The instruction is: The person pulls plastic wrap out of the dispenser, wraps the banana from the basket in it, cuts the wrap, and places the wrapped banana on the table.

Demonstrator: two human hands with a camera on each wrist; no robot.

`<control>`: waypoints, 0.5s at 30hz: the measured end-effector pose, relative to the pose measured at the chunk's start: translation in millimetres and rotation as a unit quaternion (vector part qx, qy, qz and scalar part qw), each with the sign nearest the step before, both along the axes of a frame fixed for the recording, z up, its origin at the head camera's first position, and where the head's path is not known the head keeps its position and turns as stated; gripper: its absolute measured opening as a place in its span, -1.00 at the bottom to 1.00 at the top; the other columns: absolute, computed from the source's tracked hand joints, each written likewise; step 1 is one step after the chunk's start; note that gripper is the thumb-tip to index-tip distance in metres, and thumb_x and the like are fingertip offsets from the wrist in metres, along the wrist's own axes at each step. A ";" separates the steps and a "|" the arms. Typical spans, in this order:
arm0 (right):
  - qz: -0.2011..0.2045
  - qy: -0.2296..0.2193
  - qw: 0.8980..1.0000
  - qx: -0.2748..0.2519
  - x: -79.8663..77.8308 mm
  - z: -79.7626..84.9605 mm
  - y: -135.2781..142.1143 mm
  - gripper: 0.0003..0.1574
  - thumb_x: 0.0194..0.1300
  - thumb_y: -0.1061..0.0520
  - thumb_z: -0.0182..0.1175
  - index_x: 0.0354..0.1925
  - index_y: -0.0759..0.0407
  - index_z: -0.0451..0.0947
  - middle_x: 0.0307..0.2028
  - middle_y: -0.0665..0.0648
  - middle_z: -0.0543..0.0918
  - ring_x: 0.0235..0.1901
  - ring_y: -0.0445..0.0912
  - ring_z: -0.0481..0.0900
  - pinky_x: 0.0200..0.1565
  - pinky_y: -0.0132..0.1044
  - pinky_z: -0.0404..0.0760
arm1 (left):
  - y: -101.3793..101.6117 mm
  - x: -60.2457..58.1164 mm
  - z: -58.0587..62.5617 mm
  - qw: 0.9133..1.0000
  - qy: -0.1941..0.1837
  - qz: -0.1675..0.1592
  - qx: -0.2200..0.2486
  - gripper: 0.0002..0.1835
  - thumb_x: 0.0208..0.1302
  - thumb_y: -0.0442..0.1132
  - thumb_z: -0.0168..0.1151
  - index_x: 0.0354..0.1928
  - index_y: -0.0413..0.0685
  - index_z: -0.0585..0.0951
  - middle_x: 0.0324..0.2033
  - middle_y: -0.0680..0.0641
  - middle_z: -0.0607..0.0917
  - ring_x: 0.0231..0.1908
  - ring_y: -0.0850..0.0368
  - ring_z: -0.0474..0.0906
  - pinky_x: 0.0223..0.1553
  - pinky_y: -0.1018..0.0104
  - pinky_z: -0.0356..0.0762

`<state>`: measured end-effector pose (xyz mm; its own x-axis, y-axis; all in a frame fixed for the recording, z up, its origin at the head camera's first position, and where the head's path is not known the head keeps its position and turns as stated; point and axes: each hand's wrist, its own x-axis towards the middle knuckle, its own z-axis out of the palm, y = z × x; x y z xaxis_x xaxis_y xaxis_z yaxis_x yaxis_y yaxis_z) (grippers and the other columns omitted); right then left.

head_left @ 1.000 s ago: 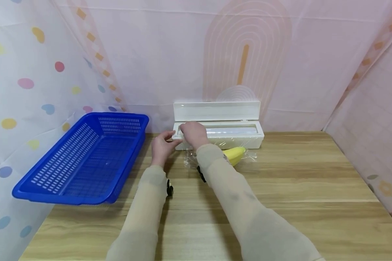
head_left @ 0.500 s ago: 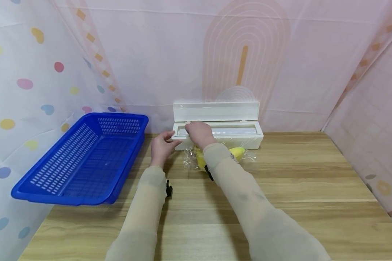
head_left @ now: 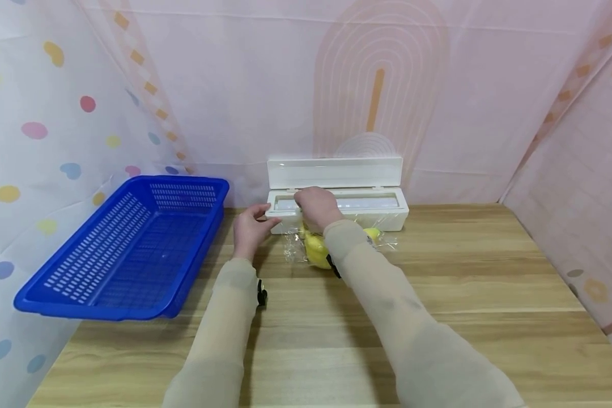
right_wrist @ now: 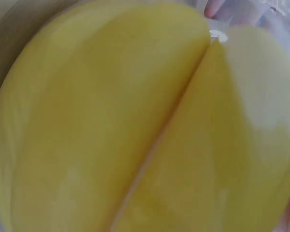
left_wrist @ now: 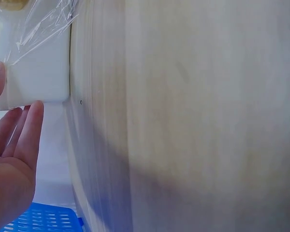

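Note:
A white cling film box (head_left: 395,219) stands at the back of the table with its lid (head_left: 336,171) raised and a film roll (head_left: 364,204) inside. My left hand (head_left: 250,229) holds the box's left end, thumb on the front and fingers at the end face. My right hand (head_left: 320,207), fingers curled, is at the box's front rim; what lies under its fingertips is hidden. Clear cling film (left_wrist: 34,36) comes down the box front over yellow fruit (head_left: 316,250) that looks like bananas. The right sleeve covers part of the fruit, which fills the right wrist view.
A blue perforated basket (head_left: 173,309) stands on the left, close to the left arm. The wood-grain table (head_left: 464,283) extends to the right and front. Patterned cloth (head_left: 224,85) hangs behind the box and along both sides.
My right hand has slid right along the box's front rim, uncovering more of the roll's left end and the fruit's left part. The left hand has kept its hold on the box.

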<state>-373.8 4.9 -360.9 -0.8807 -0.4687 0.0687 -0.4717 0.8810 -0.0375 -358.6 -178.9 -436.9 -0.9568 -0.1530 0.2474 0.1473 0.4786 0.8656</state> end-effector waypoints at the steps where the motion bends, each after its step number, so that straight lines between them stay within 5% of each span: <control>1: 0.001 -0.004 1.000 0.001 -0.7 0.7 2.3 -0.67 0.20 0.43 0.18 -0.16 0.08 0.61 -0.23 0.01 0.68 -0.20 -0.09 0.60 -0.17 -0.29 0.62 | -0.5 -0.1 -0.1 1.000 -0.001 0.000 0.002 -0.49 0.09 -0.21 0.53 0.11 -0.18 0.65 0.06 -0.21 0.67 -0.08 -0.08 0.70 -0.19 0.21 0.69; 15: 0.009 -0.029 0.999 0.010 -2.4 5.3 41.7 -0.75 0.23 0.45 0.11 -0.31 0.12 0.54 -0.31 0.03 0.63 -0.27 -0.08 0.56 -0.25 -0.27 0.58 | -0.8 0.7 1.3 1.000 -0.007 -0.006 0.002 -0.49 0.11 -0.21 0.51 0.13 -0.15 0.64 0.12 -0.20 0.64 -0.03 -0.09 0.67 -0.07 0.15 0.66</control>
